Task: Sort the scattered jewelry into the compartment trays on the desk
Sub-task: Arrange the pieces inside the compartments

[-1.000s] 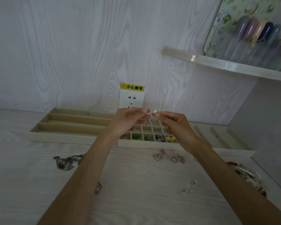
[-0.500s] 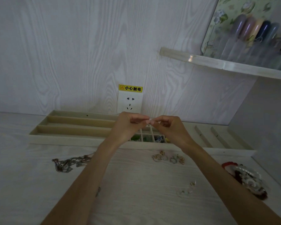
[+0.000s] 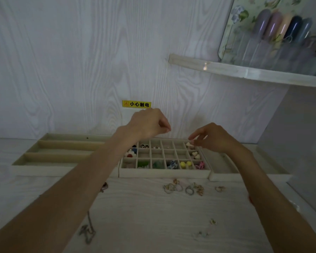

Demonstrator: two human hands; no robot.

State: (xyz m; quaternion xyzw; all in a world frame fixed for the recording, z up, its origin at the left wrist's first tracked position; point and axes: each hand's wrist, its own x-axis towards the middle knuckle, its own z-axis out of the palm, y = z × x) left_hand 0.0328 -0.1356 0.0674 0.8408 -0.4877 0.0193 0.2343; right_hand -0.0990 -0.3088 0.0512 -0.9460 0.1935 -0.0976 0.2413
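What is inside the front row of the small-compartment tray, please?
In the grid tray, front row: green pieces, a blue-white piece, yellow balls, a pink piece. The left forearm covers the tray's left edge.

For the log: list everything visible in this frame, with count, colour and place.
grid tray: one, cream, centre desk, holding small coloured earrings
long-slot tray: one, cream, left of grid tray
flat tray: one, cream, right, partly hidden
rings: a loose cluster, silver and gold, desk in front of grid tray
chain: one, grey, near desk under left forearm
warning label: one, yellow, wall
shelf: one, white, upper right
left hand: pinched, above grid tray
right hand: pinched, at tray's back right corner
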